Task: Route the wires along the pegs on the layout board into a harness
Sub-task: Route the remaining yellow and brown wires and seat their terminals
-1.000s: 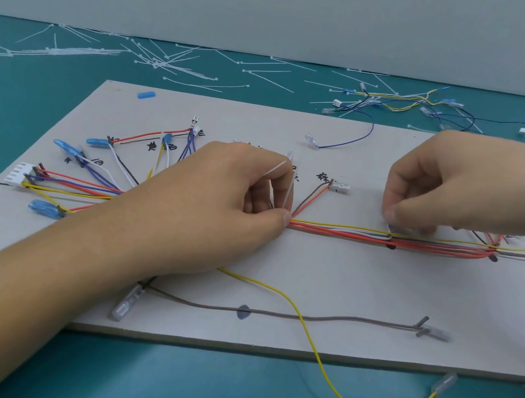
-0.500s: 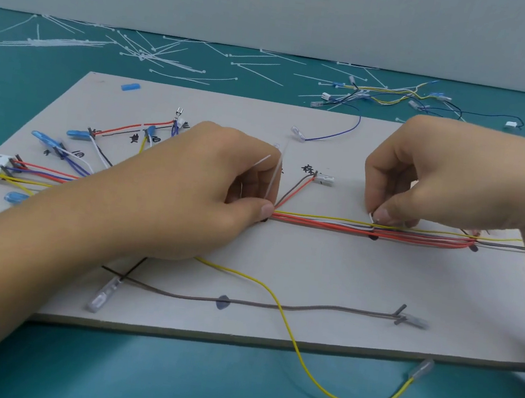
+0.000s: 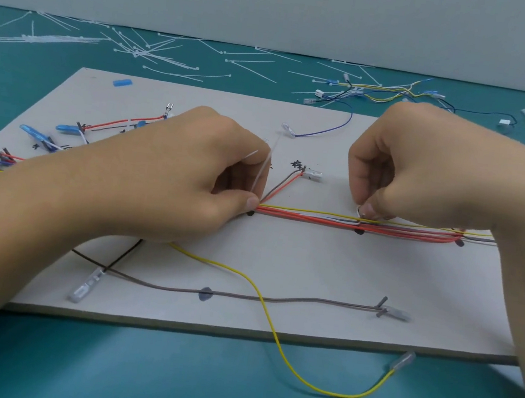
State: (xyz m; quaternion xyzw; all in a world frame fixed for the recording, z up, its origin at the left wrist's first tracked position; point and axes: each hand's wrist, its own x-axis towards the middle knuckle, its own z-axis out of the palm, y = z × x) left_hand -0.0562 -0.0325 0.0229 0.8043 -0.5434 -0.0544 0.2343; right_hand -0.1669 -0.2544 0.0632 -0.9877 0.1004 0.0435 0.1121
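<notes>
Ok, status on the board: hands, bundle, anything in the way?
Left hand pinches cable tie at left end of wire bundle. Right hand pinches wire bundle mid-run. Loose yellow wire trails off front edge of layout board.

left hand (image 3: 188, 174) bare, right hand (image 3: 428, 165) bare, forearms uncovered to frame edge, fingers (image 3: 249, 201) with short trimmed nails, creased knuckles

The layout board (image 3: 329, 265) lies on the desk (image 3: 105, 364). A wire bundle (image 3: 311, 218) runs between left hand (image 3: 188, 180) and right hand (image 3: 421, 174); cable ties (image 3: 172, 63) lie behind them.
</notes>
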